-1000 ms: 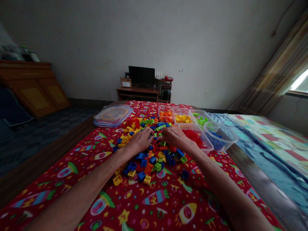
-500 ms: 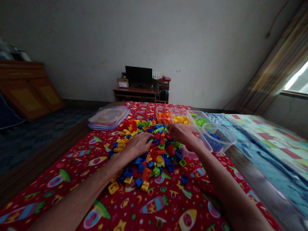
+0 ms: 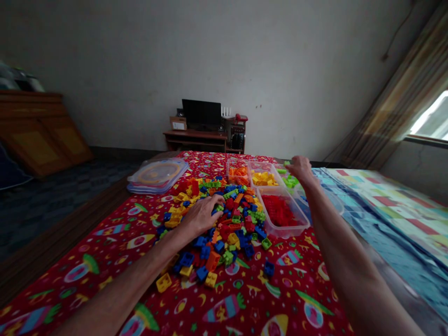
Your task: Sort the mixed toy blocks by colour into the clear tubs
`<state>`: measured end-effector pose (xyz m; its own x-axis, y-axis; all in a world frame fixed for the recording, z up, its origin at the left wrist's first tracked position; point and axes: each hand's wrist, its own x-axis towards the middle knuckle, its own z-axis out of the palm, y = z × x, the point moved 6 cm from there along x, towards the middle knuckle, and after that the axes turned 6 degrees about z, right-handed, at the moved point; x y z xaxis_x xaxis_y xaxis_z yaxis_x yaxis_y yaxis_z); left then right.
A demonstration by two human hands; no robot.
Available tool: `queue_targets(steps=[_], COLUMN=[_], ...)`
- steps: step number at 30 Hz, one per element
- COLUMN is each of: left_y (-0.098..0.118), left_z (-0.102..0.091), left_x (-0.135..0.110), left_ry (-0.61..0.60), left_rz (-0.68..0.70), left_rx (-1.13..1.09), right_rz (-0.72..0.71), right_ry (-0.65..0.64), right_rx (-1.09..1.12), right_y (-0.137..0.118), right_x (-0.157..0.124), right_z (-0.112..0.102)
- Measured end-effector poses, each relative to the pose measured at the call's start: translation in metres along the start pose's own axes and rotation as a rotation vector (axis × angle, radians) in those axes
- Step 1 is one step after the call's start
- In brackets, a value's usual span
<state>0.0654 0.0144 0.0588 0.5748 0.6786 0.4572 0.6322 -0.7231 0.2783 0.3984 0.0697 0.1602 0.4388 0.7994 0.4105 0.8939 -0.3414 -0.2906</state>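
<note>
A pile of mixed toy building bricks (image 3: 212,242) lies on the red patterned cloth. My left hand (image 3: 200,215) rests at the pile, thumb and fingers closed around a green toy brick (image 3: 218,208). Raised over the green-brick container at the right, my right hand (image 3: 301,169) pinches a green toy brick (image 3: 287,163) at its fingertips. Below it are loose green bricks (image 3: 290,181). Nearer to me stands a clear container of red bricks (image 3: 280,210). My right forearm partly hides a round clear tub (image 3: 338,205).
Clear containers hold orange bricks (image 3: 238,174) and yellow bricks (image 3: 265,178) behind the pile. Stacked plastic lids (image 3: 157,175) lie at the cloth's left. A bed with a checkered cover (image 3: 392,200) adjoins on the right. A monitor (image 3: 202,113) stands on a desk ahead.
My right hand has moved from the pile to the right, above the green bricks, uncovering the red-brick container. My left hand stays at the pile, with a green brick now visible in its fingers.
</note>
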Motion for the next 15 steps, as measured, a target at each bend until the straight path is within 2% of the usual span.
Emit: queue_targets(steps=[2,5,7,9,11,13,15], left_y=[0.001,0.001,0.001,0.000,-0.001,-0.002,-0.003], left_z=[-0.001,-0.004,-0.006,-0.007,-0.009,-0.009,-0.008], left_x=[0.000,0.001,0.000,0.000,0.000,0.000,-0.001], left_ry=[0.020,0.053,0.072,0.097,0.132,0.162,0.177], left_rz=[-0.001,-0.027,-0.056,-0.077,-0.081,-0.066,-0.044], left_rx=[-0.023,-0.048,-0.085,-0.135,-0.173,-0.193,-0.209], right_rz=[-0.010,-0.145,-0.320,-0.519,-0.656,-0.727,-0.761], right_ry=[0.018,0.027,-0.076,-0.261,-0.357,-0.413,-0.434], right_rx=[-0.038,0.023,0.102,0.133,0.142,0.111,0.062], right_y=[-0.006,-0.038,-0.073,-0.109,-0.137,-0.153,-0.160], right_x=[0.000,-0.026,-0.059,-0.100,-0.136,-0.162,-0.176], right_z=[-0.002,-0.003,0.003,0.014,0.019,0.025,0.031])
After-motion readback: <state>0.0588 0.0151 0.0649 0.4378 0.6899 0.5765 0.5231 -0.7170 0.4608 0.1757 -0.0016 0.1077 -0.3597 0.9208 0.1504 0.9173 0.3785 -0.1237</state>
